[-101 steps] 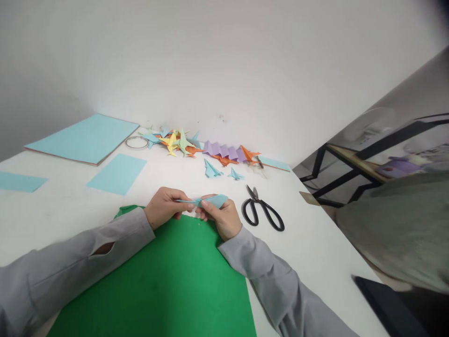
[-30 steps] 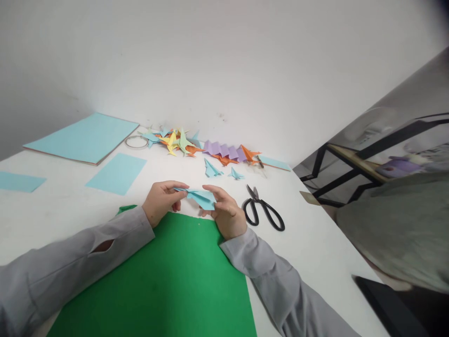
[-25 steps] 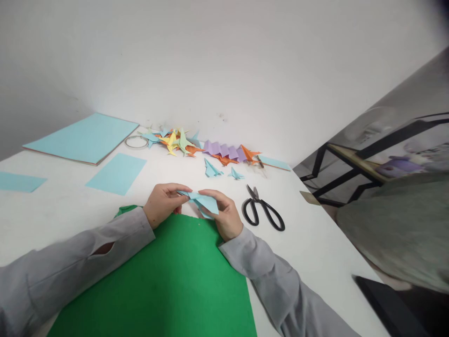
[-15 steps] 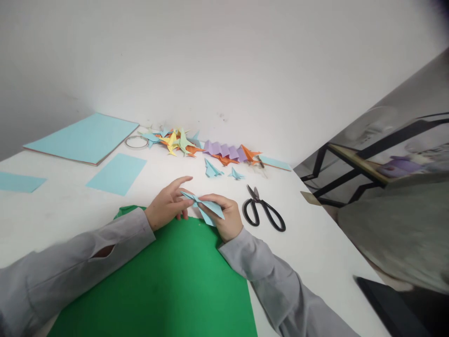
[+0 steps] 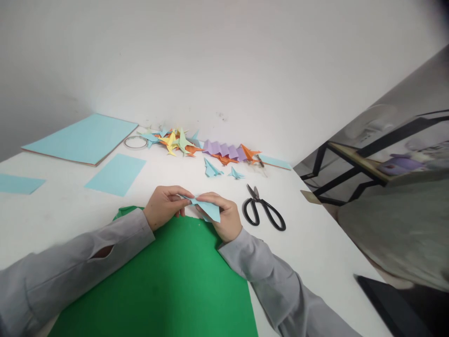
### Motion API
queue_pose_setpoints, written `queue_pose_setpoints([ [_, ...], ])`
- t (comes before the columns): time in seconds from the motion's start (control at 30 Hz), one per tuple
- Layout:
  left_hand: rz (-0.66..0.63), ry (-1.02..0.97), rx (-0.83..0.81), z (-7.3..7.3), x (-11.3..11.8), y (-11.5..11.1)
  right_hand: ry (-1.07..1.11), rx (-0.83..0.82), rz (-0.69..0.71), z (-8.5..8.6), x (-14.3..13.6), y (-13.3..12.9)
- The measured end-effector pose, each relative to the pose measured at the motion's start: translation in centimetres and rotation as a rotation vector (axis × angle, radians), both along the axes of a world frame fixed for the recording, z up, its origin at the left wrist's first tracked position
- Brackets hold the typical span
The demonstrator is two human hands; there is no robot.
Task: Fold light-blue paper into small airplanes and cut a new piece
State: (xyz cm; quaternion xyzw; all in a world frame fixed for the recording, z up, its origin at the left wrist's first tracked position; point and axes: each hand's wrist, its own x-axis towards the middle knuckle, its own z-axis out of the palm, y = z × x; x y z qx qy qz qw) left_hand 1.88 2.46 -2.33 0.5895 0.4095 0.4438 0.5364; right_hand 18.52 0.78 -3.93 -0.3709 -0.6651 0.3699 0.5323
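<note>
Folded blue paper [image 5: 210, 211] sits between both hands, around the far edge of the green sheet [image 5: 161, 276]; left hand [image 5: 166, 206] pinches its narrow end, thumb against forefinger; right hand [image 5: 226, 216] grips the wider flaps, its thumb hidden; likely a two-end hold to keep thin stock steady; scissors [image 5: 260, 201] lie on the table [image 5: 315, 262] near the right hand, probably for easy reach; coloured figures [image 5: 182, 142] sit back by the wall [image 5: 210, 65], presumably out of the way.
</note>
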Motion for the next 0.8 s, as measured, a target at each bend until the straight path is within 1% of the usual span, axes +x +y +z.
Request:
queue_pose_setpoints([
  [0.07,0.061,-0.001,0.029,-0.11,-0.03,0.08,-0.002,-0.028,-0.015,-0.07,-0.04,0.0],
  [0.17,0.15,0.001,0.08,-0.22,-0.11,0.16,0.038,-0.134,0.003,-0.21,-0.07,-0.02],
  [0.27,0.188,-0.006,0.124,-0.15,-0.13,0.11,0.064,-0.205,0.023,-0.19,-0.13,-0.07],
  [0.37,0.161,-0.038,0.134,0.04,-0.04,0.0,0.082,-0.198,0.012,-0.04,-0.23,-0.11],
  [0.47,0.116,-0.073,0.132,0.1,0.07,-0.05,0.124,-0.174,0.031,0.07,-0.3,-0.14],
  [0.53,0.098,-0.08,0.151,0.03,0.11,-0.05,0.093,-0.142,0.04,0.12,-0.32,-0.18],
  [0.67,0.062,-0.062,0.213,-0.14,0.09,-0.1,0.019,-0.097,0.012,0.22,-0.33,-0.28],
  [0.8,0.023,-0.005,0.196,-0.13,0.01,-0.14,0.036,-0.103,-0.023,0.22,-0.28,-0.25],
])
